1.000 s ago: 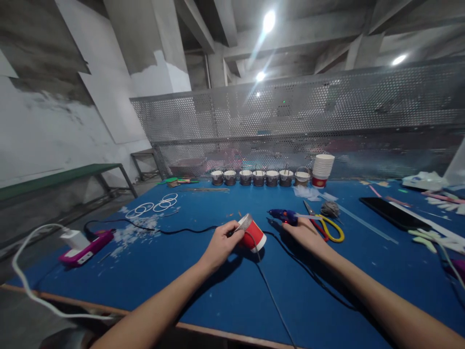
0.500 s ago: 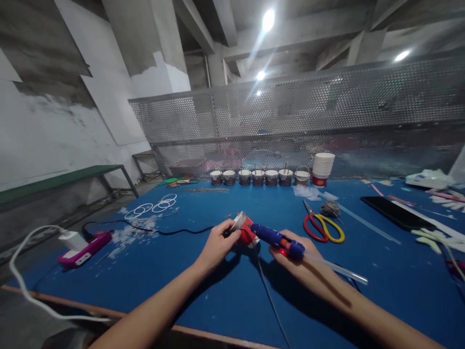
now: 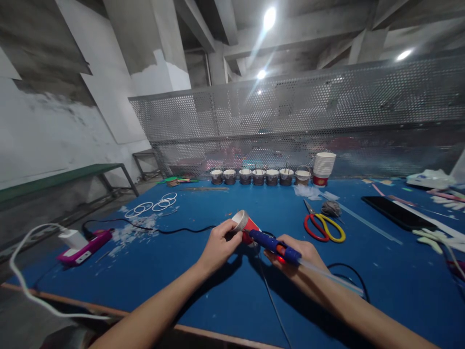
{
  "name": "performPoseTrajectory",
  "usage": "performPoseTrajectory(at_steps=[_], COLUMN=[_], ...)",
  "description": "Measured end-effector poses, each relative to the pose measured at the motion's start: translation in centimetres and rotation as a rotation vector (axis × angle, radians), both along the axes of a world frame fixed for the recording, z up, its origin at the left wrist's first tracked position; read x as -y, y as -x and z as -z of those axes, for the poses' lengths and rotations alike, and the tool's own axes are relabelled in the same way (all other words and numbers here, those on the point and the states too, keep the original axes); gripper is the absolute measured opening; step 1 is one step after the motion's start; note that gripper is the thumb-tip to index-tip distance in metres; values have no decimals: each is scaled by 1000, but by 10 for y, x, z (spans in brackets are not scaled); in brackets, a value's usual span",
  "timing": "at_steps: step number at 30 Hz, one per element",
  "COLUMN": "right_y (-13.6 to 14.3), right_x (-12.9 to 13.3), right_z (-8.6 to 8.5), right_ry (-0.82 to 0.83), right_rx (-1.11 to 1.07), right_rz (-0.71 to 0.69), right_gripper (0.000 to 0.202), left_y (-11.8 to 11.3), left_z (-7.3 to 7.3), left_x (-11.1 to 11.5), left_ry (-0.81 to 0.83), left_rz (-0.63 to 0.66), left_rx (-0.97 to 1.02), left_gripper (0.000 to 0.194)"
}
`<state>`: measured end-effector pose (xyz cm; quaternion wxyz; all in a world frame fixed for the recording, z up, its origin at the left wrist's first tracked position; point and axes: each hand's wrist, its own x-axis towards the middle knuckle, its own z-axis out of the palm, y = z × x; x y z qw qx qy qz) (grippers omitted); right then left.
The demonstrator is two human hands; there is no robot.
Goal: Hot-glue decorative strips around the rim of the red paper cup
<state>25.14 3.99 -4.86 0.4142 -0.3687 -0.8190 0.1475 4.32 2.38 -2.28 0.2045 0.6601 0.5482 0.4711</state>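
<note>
My left hand (image 3: 220, 245) grips a red and white paper cup (image 3: 253, 224) lying tilted, with grey yarn wound round its rim end. In my right hand (image 3: 290, 259) is a blue glue gun (image 3: 274, 245), its nozzle end close against the cup's side. A clear glue stick (image 3: 330, 276) sticks out of the gun's back, and a red light glows under its body. A strand of grey yarn (image 3: 271, 293) trails from the cup towards the table's front edge. Right of the glue gun lie scissors (image 3: 325, 228) with red and yellow handles, beside a ball of grey yarn (image 3: 330, 208).
Several yarn-wrapped cups (image 3: 257, 177) line the back, near a stack of paper cups (image 3: 323, 168). White rings (image 3: 150, 206) and a purple power strip (image 3: 85, 248) lie left, a black phone (image 3: 397, 212) right. A black cord (image 3: 185, 232) crosses the table's left half.
The cup has turned, so more of its red side and open rim show. The glue gun has shifted slightly left and down along the cup.
</note>
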Motion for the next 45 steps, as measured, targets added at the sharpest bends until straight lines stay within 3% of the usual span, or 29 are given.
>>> performPoseTrajectory(at_steps=[10,20,27,32,45], right_y=[-5,-5,-5,-9,-9], right_x=[0,2,-1,-2,0], right_z=[-7,-23,-19,-27,-34], right_ry=[18,185,186,274,365], right_rx=[69,-7,-58,-88,-184], right_rz=[11,22,-1,18,-38], right_gripper=[23,30,29,38,37], left_y=[-2,-2,-1,2,5], left_z=[-4,-8,-10,-8,-7], left_x=[1,2,3,2,0], left_ry=[-8,33,46,78,87], left_rz=[17,56,84,103,134], left_rx=[23,83,82,101,128], left_gripper=[17,17,16,13,13])
